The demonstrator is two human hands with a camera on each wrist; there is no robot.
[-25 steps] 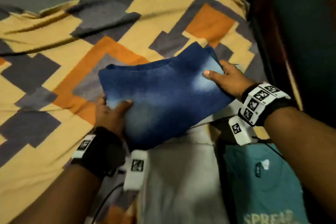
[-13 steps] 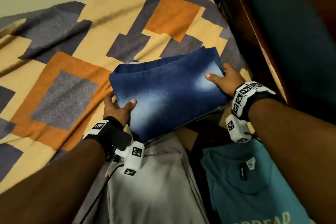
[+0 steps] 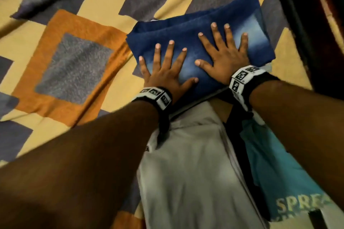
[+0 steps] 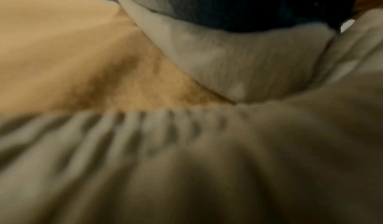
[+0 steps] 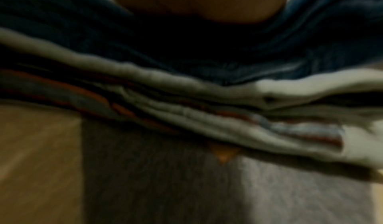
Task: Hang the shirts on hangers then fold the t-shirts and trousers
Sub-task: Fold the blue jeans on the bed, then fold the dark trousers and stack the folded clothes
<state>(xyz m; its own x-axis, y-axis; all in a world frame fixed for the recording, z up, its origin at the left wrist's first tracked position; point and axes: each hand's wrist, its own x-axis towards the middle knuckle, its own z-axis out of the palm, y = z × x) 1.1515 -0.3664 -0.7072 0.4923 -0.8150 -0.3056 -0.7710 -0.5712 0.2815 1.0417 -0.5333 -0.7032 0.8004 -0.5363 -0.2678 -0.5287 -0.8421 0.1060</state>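
Note:
A folded blue garment [image 3: 219, 24] with a faded pale patch lies on top of a stack of folded clothes on the bed. My left hand [image 3: 165, 67] and my right hand [image 3: 223, 50] both press flat on it, fingers spread and straight. In the right wrist view the blue garment [image 5: 207, 54] sits over pale and striped folded layers [image 5: 186, 100]. In the left wrist view the blue garment [image 4: 248, 6] shows above a pale folded piece [image 4: 238, 60]. A grey garment [image 3: 186, 173] and a teal t-shirt [image 3: 279, 169] with pale lettering lie unfolded in front of me.
The bedspread [image 3: 74, 42] has yellow, orange and grey blocks and stretches to the left and far side. A dark wooden bed frame [image 3: 316, 24] runs along the right edge.
Both hands held the folded blue garment by its sides in the air; now it lies down on the stack and both palms press flat on top.

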